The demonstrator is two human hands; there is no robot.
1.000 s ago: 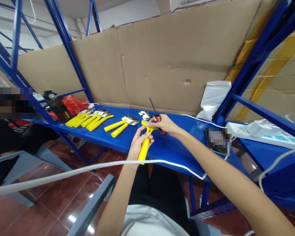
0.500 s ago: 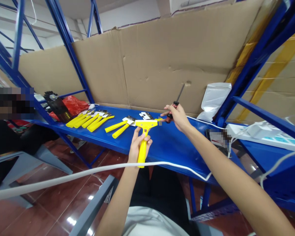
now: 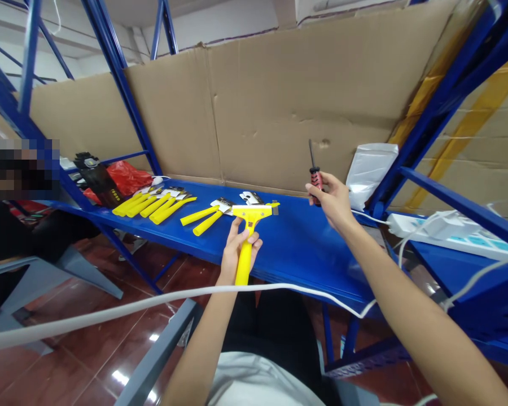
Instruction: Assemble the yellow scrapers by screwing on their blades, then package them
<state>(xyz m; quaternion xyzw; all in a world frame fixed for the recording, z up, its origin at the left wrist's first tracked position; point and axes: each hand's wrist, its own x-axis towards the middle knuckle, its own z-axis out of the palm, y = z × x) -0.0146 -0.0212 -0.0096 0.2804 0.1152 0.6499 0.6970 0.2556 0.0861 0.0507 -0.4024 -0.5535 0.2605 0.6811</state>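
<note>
Holding one scraper over the front edge of the table in the closed fingers of the left hand, and one screwdriver, farther right than half a second ago, in the wrapped fingers of the right hand, with six yellow handles and one black box, lettering unreadable, off to the left.

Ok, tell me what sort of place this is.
Probably a workshop or small assembly room: yellow-handled tools lie side by side on a long blue bench, and the person's right hand holds a screwdriver.
</note>
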